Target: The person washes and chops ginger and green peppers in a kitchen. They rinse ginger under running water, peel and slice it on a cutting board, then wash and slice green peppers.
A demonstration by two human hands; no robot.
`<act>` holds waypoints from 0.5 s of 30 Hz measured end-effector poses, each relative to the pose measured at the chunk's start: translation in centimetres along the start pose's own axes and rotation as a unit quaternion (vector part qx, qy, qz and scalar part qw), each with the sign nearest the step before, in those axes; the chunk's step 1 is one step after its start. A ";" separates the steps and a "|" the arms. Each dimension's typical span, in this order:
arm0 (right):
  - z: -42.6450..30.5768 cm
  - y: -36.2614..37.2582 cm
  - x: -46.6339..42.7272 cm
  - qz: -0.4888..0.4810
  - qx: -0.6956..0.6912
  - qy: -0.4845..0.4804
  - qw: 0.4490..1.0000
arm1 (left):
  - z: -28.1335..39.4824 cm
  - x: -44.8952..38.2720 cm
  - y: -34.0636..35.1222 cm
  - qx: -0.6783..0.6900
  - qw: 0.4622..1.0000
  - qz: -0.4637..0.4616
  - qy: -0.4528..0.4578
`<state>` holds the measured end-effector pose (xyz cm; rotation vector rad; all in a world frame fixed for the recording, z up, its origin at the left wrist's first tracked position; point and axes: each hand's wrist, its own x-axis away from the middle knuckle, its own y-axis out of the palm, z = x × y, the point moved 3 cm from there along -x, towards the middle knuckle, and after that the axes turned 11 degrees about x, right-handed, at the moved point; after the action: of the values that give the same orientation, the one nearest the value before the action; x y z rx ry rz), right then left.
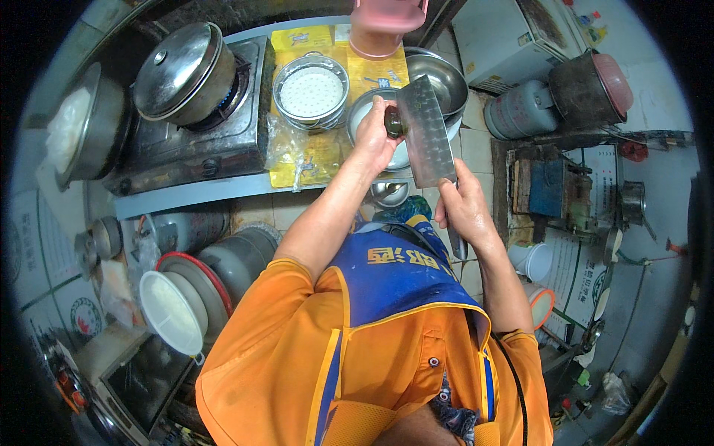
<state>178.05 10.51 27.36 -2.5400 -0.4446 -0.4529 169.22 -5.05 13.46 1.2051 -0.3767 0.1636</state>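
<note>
My left hand holds a dark, glossy, egg-shaped food, possibly a preserved egg, against the side of a cleaver blade. Around the cleaver's handle, the fingers of my right hand are wrapped. The blade stands tilted, its top end away from me, and hides part of the egg-shaped food. Below both hands is a metal bowl with something white in it; the hands and blade cover much of it. A small metal bowl with a utensil in it sits nearer to me.
Left of the hands, a lidded pot stands over a blue flame on a gas stove. Between them is a round metal container with a white perforated insert. A pink plastic container and a steel basin stand beyond the hands.
</note>
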 end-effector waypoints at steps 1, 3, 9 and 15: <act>0.0 0.1 -0.1 -0.001 0.004 0.001 1.000 | 0.0 0.1 0.1 -0.005 1.000 0.005 0.000; 0.3 0.1 -0.2 -0.001 0.006 0.001 1.000 | 0.0 0.2 0.3 -0.011 1.000 0.010 -0.002; 0.8 0.8 -0.3 -0.020 0.022 0.012 0.999 | 0.0 0.2 0.6 -0.002 1.000 -0.002 -0.017; 1.3 1.6 -0.8 -0.035 0.048 0.043 0.997 | -0.3 0.4 1.1 0.014 0.999 0.016 -0.037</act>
<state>178.23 9.72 25.29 -2.4077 -0.5112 -0.5521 169.31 -4.40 14.46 1.2362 -0.4606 0.1528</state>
